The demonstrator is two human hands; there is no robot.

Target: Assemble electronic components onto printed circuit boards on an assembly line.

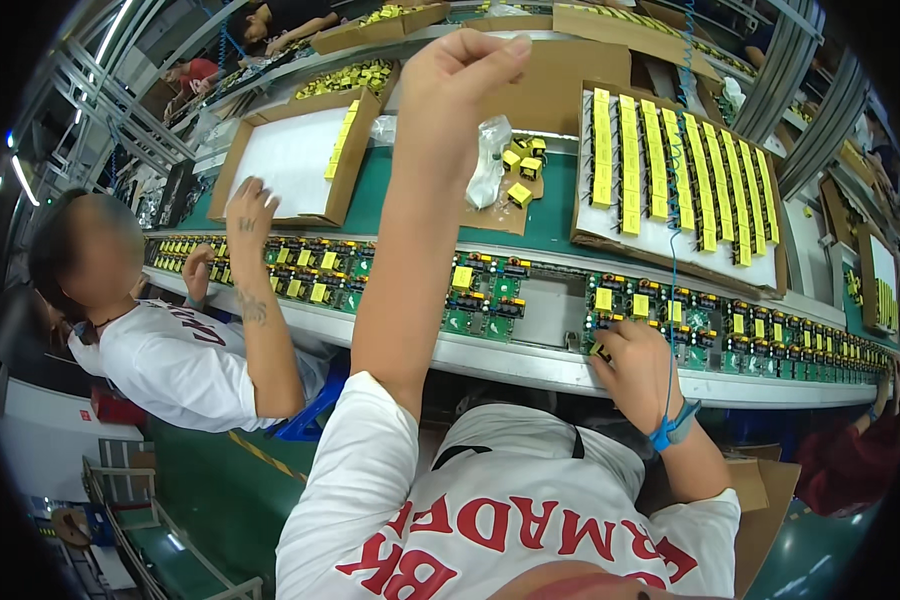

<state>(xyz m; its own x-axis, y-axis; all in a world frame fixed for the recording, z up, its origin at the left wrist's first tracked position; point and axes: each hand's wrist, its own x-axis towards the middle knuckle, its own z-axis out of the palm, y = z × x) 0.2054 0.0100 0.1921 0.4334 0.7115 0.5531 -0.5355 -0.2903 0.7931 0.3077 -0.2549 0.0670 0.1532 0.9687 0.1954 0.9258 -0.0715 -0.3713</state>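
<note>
My left hand (460,85) is raised high over the far side of the bench, thumb and fingers closed together. Whatever it may hold is too small or hidden to make out. Down at the conveyor, my right hand (635,365), with a blue wrist strap (675,428), has its fingers closed on a small yellow-and-black transformer (599,351). It sits at the near edge of a green circuit board (630,325) that carries other yellow transformers. How far the part is seated cannot be seen. Left of this board is a gap, then another board (485,300).
Behind the conveyor, a cardboard tray (580,238) holds rows of yellow transformers. Loose transformers (520,195) lie beside a plastic bag (488,165). A coiled blue cord (674,260) hangs near my right hand. At my left, a co-worker (190,350) reaches over the line.
</note>
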